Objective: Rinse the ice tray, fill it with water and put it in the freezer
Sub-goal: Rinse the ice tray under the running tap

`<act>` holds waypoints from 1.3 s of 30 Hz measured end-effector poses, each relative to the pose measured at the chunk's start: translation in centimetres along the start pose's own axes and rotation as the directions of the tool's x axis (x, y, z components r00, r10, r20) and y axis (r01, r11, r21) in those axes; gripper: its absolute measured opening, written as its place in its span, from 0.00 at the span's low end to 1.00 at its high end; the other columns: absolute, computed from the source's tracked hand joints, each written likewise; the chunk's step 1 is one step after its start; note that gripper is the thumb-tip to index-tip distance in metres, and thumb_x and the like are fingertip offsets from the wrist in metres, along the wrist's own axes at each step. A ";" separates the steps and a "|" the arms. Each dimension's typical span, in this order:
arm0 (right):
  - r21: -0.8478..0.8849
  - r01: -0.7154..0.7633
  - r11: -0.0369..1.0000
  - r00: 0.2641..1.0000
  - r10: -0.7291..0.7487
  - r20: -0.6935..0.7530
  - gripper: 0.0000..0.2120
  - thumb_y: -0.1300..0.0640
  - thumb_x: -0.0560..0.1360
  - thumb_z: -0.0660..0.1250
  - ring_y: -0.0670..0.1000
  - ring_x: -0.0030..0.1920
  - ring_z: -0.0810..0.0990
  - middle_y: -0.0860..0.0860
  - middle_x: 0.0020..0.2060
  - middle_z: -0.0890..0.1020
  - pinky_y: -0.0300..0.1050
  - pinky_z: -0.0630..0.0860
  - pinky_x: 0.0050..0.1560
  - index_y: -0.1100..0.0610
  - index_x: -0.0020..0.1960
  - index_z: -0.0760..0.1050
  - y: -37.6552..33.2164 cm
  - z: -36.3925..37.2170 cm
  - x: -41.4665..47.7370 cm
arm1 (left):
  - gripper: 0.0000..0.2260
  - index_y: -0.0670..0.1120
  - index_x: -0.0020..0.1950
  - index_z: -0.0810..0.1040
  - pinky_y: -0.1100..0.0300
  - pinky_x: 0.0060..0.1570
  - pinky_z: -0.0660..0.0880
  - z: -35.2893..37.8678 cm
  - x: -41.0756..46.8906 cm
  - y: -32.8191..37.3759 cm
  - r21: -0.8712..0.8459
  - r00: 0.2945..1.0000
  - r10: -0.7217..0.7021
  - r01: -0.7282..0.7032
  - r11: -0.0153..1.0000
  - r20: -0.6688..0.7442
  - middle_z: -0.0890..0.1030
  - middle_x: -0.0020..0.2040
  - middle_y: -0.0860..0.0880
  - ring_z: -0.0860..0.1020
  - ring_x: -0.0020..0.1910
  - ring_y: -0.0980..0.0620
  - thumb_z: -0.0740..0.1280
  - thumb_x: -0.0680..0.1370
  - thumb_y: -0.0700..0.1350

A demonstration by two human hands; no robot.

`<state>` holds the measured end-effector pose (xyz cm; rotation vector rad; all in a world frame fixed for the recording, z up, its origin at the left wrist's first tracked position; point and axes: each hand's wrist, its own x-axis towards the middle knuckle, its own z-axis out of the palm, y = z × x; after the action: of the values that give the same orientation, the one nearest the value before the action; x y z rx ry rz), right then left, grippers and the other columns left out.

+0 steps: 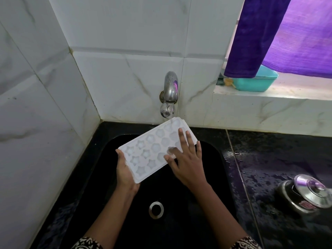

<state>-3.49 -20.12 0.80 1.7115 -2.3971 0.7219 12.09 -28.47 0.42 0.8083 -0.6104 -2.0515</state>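
Head view: the ice tray (pixel 149 151) is slanted over the sink (pixel 161 187), its far end under the tap (pixel 170 90). The left hand (pixel 125 171) grips its near end; the right hand (pixel 186 159) lies flat on top, fingers straight. Wet plastic gripped at one end could slip and drop.

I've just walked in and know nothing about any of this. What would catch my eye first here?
The white plastic ice tray with star-shaped moulds stands out, held tilted over the black sink below the steel wall tap. The left hand grips its near end while the right hand lies spread flat on top. At the upper right, a bright purple curtain hangs over a teal plastic tub on the window ledge.
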 end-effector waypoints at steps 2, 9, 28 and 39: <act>-0.001 0.032 0.999 0.999 -0.032 0.011 0.28 0.32 0.76 0.46 0.48 0.76 0.39 0.49 0.77 0.47 0.55 0.39 0.72 0.50 0.55 0.76 -0.8 0.5 -0.3 | 0.32 0.48 0.64 0.74 0.48 0.50 0.80 0.3 0.0 0.1 -0.012 1.000 0.001 -0.001 1.000 -0.004 0.81 0.60 0.42 0.81 0.57 0.41 0.47 0.78 0.68; -0.011 0.014 1.000 1.000 -0.014 0.005 0.24 0.35 0.77 0.47 0.49 0.76 0.40 0.49 0.77 0.47 0.58 0.41 0.73 0.48 0.51 0.77 0.4 0.4 -0.2 | 0.31 0.49 0.64 0.75 0.43 0.58 0.75 -0.1 0.0 -0.1 -0.019 1.000 0.009 -0.009 1.000 0.001 0.80 0.62 0.41 0.79 0.60 0.40 0.48 0.77 0.69; 0.181 -0.059 0.982 0.997 0.049 0.058 0.29 0.34 0.75 0.44 0.42 0.74 0.36 0.43 0.76 0.45 0.53 0.41 0.73 0.50 0.53 0.76 1.3 -1.7 -1.0 | 0.32 0.46 0.65 0.74 0.49 0.47 0.81 0.7 -0.7 -0.5 -0.017 1.000 -0.028 0.028 0.999 0.002 0.81 0.60 0.41 0.80 0.57 0.41 0.48 0.77 0.69; 0.159 0.047 0.986 0.998 -0.054 0.041 0.27 0.36 0.74 0.49 0.44 0.74 0.36 0.45 0.75 0.43 0.58 0.44 0.72 0.49 0.63 0.73 -0.5 -1.5 1.8 | 0.33 0.44 0.63 0.75 0.49 0.42 0.82 1.9 -0.7 -1.3 -0.043 0.996 -0.086 0.086 0.995 -0.002 0.83 0.55 0.41 0.83 0.51 0.41 0.49 0.77 0.68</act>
<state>-3.98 -21.12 2.95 1.8601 -2.3735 0.8970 10.38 -26.96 1.09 0.8261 -0.5356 -2.1336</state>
